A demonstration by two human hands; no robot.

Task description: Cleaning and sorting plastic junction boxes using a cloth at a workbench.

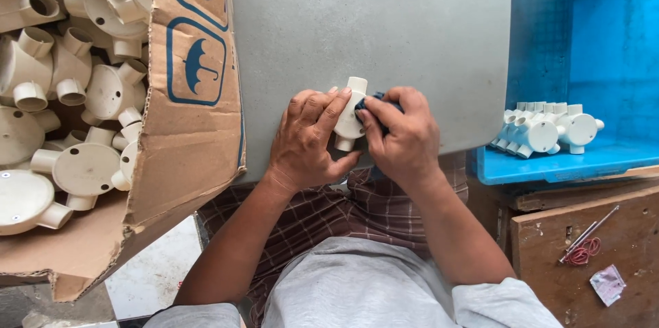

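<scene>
L hand (307, 137) grips cream junction box (349, 121) over grey table (371, 26) edge; R hand (401, 134) closed on dark blue cloth (376, 99), pressed vs box (more boxes in carton (185, 143) at left).

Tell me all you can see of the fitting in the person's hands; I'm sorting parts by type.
The fitting is a cream, plastic-looking round box with short tube outlets, one pointing up, one down. It sits over the grey tabletop's near edge. The left hand grips it from the left; the right hand presses a dark blue thing against it.
</scene>
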